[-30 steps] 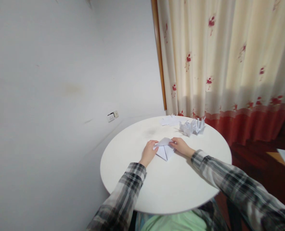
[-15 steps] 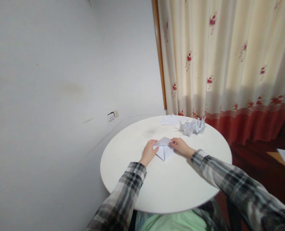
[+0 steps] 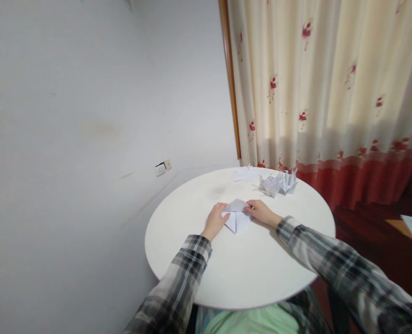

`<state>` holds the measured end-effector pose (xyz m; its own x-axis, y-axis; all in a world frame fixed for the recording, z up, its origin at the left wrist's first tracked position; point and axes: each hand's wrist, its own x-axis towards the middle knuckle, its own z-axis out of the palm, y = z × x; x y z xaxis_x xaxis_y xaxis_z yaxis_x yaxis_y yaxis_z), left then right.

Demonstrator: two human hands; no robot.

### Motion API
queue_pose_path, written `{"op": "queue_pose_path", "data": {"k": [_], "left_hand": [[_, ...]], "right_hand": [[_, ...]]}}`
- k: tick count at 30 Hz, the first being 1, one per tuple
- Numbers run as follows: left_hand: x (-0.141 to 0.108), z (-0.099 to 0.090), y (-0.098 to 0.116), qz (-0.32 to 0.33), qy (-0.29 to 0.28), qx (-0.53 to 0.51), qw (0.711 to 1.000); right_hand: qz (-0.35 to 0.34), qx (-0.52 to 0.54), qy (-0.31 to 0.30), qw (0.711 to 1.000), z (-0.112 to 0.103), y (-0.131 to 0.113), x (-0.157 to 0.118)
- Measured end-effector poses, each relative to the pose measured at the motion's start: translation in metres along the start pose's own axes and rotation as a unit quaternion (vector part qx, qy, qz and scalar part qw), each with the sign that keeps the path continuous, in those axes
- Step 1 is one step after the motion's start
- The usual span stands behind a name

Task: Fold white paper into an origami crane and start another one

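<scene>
A folded sheet of white paper [image 3: 236, 221] lies between my hands over the middle of the table. Its far corner is bent into a triangular flap, and a crease or slit runs down the near part to a point. My left hand [image 3: 217, 220] pinches the paper's left edge, thumb on top. On the opposite edge, my right hand [image 3: 259, 211] is closed with thumb and fingertips on the paper; part of that corner is hidden by the fingers.
A round white table [image 3: 251, 273] carries everything. Several folded paper pieces with pointed tips [image 3: 279, 183] stand at the back right, beside white paper sheets [image 3: 244, 174]. A wall with a socket [image 3: 160, 170] rises at left; a floral curtain [image 3: 324, 93] hangs behind.
The near point of the paper has shifted very slightly left and toward me. Both hands keep their hold at almost the same spots.
</scene>
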<state>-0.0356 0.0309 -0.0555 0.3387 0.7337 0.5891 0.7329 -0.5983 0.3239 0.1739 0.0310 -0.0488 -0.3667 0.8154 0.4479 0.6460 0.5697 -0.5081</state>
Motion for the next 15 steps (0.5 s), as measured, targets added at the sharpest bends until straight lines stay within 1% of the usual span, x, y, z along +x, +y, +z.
{"op": "queue_pose_path", "data": {"k": [7,15], "left_hand": [[0.0008,-0.0034,0.0024,-0.005,0.009,-0.014,1.000],[0.0019,-0.0057,0.0080,-0.010,0.043,-0.039,0.998]], "right_hand": [[0.002,-0.022,0.010,1.000,-0.0009,-0.0005,-0.0009],[0.074,-0.093,0.034,0.992,-0.0026,0.0031,0.0012]]}}
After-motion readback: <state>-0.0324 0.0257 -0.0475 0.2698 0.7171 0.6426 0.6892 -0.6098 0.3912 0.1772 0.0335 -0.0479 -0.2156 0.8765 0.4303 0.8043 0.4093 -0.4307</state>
